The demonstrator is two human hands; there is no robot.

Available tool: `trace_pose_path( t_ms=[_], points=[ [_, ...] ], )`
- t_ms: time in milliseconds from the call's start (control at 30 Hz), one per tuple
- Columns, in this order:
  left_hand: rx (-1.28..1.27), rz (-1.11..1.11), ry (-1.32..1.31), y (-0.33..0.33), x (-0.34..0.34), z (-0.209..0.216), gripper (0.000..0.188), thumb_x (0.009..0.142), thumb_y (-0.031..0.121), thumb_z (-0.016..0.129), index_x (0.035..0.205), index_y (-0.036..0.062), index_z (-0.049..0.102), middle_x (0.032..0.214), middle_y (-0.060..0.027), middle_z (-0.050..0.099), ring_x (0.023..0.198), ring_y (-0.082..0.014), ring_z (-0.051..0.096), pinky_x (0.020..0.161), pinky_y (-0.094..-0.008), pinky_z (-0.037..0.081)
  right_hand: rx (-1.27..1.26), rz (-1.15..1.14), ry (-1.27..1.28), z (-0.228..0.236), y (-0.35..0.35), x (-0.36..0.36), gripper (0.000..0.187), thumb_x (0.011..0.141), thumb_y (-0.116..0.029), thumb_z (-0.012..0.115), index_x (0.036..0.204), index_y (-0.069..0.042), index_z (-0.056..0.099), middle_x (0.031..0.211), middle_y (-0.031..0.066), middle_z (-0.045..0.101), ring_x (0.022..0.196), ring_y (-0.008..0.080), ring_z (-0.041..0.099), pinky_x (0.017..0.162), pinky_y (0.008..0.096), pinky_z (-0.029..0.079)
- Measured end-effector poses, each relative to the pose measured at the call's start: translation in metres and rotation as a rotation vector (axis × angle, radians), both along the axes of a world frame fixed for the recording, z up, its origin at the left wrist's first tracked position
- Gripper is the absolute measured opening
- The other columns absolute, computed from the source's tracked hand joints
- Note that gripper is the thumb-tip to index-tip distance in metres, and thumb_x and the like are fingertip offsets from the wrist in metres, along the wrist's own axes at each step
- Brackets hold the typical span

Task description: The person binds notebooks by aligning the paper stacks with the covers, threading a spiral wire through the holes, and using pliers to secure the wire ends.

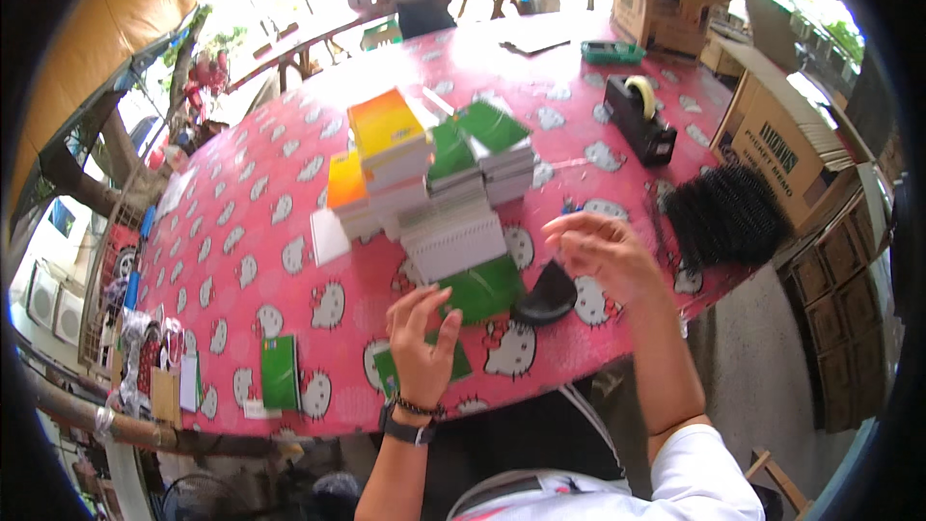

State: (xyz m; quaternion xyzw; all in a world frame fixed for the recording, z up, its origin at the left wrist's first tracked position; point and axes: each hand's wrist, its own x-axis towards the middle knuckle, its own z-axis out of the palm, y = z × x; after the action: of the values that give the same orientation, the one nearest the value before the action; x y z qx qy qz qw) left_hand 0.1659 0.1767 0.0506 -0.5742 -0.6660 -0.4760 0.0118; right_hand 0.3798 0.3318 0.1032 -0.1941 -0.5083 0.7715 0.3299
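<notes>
My left hand point(424, 338) is over the near part of the table, its fingers apart and nothing visible in it. Partly under it lies a green notepad point(455, 363). Just beyond, another green notepad cover point(487, 289) lies in front of a stack of white punched pages point(458, 243). My right hand point(612, 256) is raised with loosely bent, spread fingers, and I see nothing held. Beside it on the table is a black half-round object point(548, 297) whose kind I cannot make out. Stacks of yellow notepads point(388, 125) and green notepads point(492, 127) stand behind the pages.
A tape dispenser point(641, 125), a pile of black binding coils point(728, 217) and an open cardboard box point(786, 140) are on the right. A green notepad point(280, 372) lies near left. Far off are a green tray point(612, 52) and two other people. Pink patterned cloth point(256, 232) covers the table.
</notes>
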Motion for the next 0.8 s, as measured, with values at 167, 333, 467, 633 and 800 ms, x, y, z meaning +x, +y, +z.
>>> trace_pose_path(
  t_ms=[167,333,467,633,800],
  points=[
    [-0.055,-0.357,-0.776,0.032,0.036,0.036,0.022,0.082,0.021,0.068,0.099,0.0067,0.069,0.1,-0.007,0.063,0.092,-0.0155,0.057,0.078,-0.0279,0.042,-0.185,0.08,0.118,-0.031,-0.053,-0.022,0.029,0.085,-0.015,0.067,0.109,-0.001,0.063,0.088,-0.0006,0.065,0.071,0.0019,0.055,0.06,0.0161,0.043],
    [0.014,-0.221,-0.644,0.03,0.026,0.033,0.011,0.083,0.015,0.069,0.087,0.0054,0.072,0.087,-0.0034,0.064,0.077,-0.011,0.057,0.068,-0.0233,0.042,-0.28,0.159,0.177,-0.038,-0.062,-0.033,0.034,0.087,-0.015,0.064,0.118,-0.001,0.059,0.096,0.0022,0.063,0.076,0.0041,0.056,0.065,0.0198,0.046],
    [0.27,-0.21,-0.448,0.032,0.031,0.02,0.009,0.084,0.009,0.067,0.089,0.0017,0.068,0.084,-0.0001,0.061,0.071,-0.0045,0.052,0.059,-0.0181,0.038,-0.516,0.221,0.443,-0.039,-0.066,-0.041,0.04,0.091,-0.017,0.058,0.127,-0.001,0.052,0.104,0.0014,0.061,0.082,0.006,0.057,0.067,0.0207,0.046],
    [0.151,-0.219,-0.951,0.028,0.04,0.031,0.016,0.083,0.016,0.07,0.091,0.0023,0.068,0.085,-0.0006,0.065,0.072,-0.0037,0.053,0.064,-0.0173,0.04,-0.459,0.05,0.405,-0.045,-0.072,-0.046,0.04,0.087,-0.014,0.064,0.124,-0.001,0.053,0.095,0.0005,0.063,0.079,0.0051,0.059,0.065,0.0196,0.046],
    [0.177,-0.219,-1.097,0.028,0.047,0.024,0.021,0.083,0.019,0.071,0.094,0.0016,0.067,0.087,-0.0021,0.067,0.074,-0.0051,0.055,0.067,-0.0183,0.043,-0.479,-0.061,0.346,-0.047,-0.079,-0.058,0.035,0.085,-0.015,0.068,0.115,-0.001,0.059,0.088,-0.0003,0.064,0.076,0.0044,0.059,0.063,0.0189,0.045]
  ],
)
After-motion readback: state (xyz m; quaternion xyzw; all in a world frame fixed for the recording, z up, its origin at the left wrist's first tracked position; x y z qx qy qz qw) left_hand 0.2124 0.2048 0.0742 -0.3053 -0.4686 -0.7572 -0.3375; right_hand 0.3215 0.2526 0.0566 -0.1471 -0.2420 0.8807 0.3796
